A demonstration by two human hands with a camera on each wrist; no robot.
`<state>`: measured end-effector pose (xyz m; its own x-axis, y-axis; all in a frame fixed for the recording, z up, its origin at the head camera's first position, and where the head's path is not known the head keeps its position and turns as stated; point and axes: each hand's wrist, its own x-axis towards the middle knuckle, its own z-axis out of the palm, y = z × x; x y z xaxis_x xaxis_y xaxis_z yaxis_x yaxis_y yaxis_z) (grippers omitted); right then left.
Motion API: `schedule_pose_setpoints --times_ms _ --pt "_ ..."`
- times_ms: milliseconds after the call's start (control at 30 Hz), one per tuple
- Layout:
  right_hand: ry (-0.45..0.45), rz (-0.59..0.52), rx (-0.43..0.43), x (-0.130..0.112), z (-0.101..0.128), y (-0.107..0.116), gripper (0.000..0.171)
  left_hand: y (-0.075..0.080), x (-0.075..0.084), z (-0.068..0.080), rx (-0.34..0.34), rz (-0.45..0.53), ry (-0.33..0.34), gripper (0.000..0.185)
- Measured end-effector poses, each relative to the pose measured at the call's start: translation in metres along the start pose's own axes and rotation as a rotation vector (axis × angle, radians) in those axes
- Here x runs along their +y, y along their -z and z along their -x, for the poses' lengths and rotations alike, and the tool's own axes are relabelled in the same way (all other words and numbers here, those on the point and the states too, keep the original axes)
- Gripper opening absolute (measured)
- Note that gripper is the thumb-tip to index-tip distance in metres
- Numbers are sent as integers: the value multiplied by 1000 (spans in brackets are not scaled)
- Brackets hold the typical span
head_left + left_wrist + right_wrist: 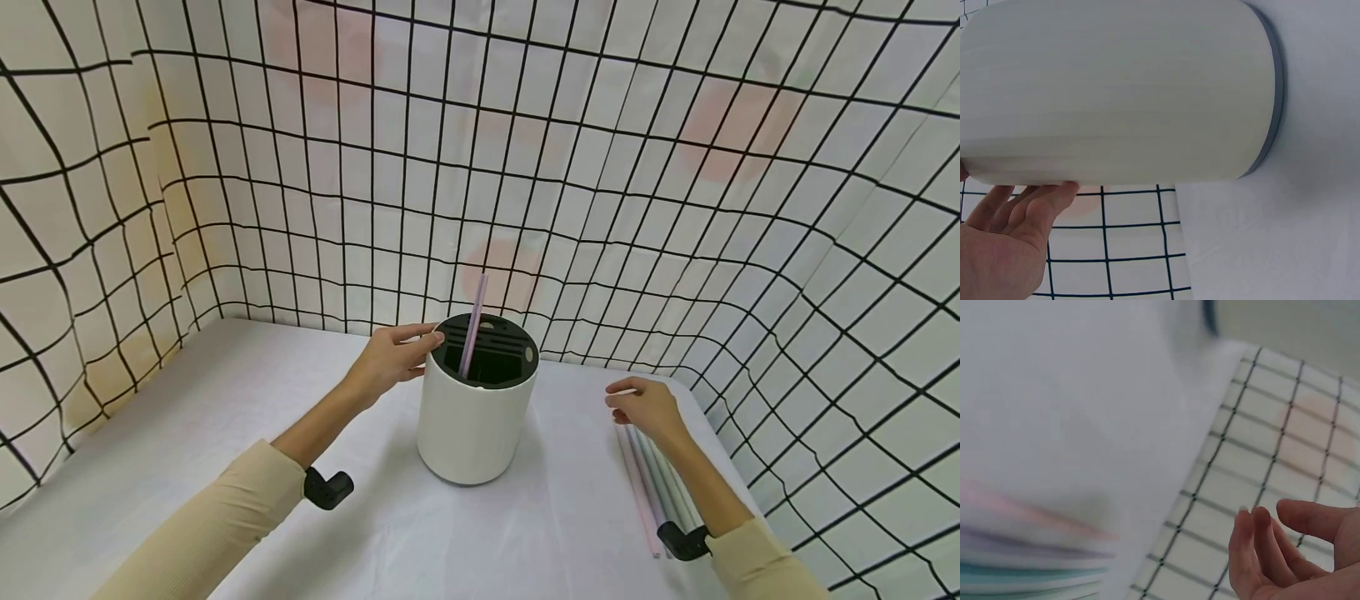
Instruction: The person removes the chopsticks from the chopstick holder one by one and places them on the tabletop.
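Observation:
A white cylindrical holder point(472, 425) with a black slotted top point(506, 342) stands upright on the table. One or two slim lilac sticks point(475, 321) lean in its large opening and rise above the rim. My left hand point(392, 358) touches the holder's left side near the top, thumb at the rim. In the left wrist view its fingertips point(1069, 186) rest against the white wall. My right hand point(647, 406) hovers with loosely bent fingers and holds nothing. Below it lie several pastel sticks point(637, 483) side by side, pink, lilac and greenish, partly hidden by the forearm.
A black grid net point(450, 175) rises along the back and both sides of the white-covered table point(360, 517), with pale cloth behind it. Each wrist wears a small black camera mount point(327, 489).

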<state>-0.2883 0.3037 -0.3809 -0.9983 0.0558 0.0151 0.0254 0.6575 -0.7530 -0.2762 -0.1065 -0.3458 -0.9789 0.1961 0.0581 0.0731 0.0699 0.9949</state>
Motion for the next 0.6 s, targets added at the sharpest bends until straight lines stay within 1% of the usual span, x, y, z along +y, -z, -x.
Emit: schedule_pose_setpoints --times_ms 100,367,500,600 --pt "33 -22 9 -30 4 -2 30 0 0 0 -1 -6 -4 56" --pt "172 -85 33 -107 24 -9 27 0 0 0 -5 -5 -10 56" --pt "218 -121 -8 -136 30 -13 27 0 -1 -1 -3 -11 -8 57" --pt "243 -162 -69 -153 32 -19 28 1 -1 -1 -2 -11 -8 56"
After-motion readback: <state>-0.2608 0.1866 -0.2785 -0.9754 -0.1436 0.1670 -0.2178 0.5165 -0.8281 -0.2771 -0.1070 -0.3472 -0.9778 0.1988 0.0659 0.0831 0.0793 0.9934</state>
